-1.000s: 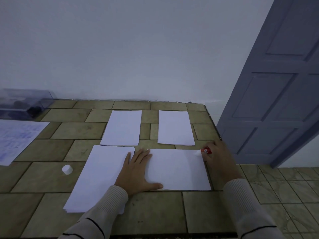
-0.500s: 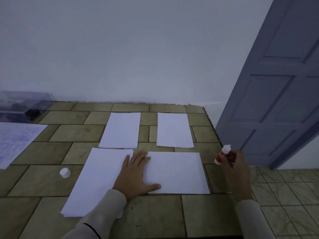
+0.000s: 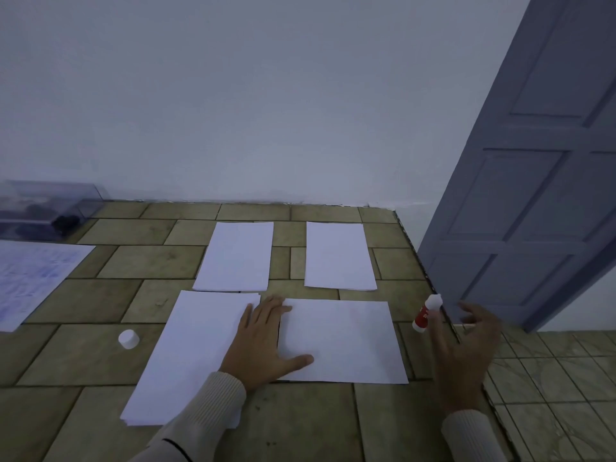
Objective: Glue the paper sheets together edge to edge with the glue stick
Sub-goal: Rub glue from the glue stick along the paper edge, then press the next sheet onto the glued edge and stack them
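Note:
My left hand [image 3: 263, 341] lies flat with straight fingers across the gap between a stack of white sheets [image 3: 193, 355] and a single white sheet [image 3: 346, 341] to its right. The uncapped red-and-white glue stick [image 3: 425, 316] stands tilted on the tiled tabletop just right of that sheet, near the table's right edge. Beside it hovers my right hand [image 3: 466, 355] with its fingers spread, gripping nothing; the index finger is close to the stick. The white cap [image 3: 128, 339] sits left of the stack. Two more white sheets [image 3: 236, 256] [image 3: 338, 256] lie farther back.
A printed sheet [image 3: 30, 278] lies at the far left, with a clear plastic box [image 3: 43, 211] behind it against the wall. The table's right edge [image 3: 416, 255] runs next to a grey-blue door [image 3: 533, 195]. Tiled floor shows at the lower right.
My right hand lifted the glue stick off the sheet's far right corner, carried it right toward the table edge, and now has its fingers spread off it. The left hand stayed put.

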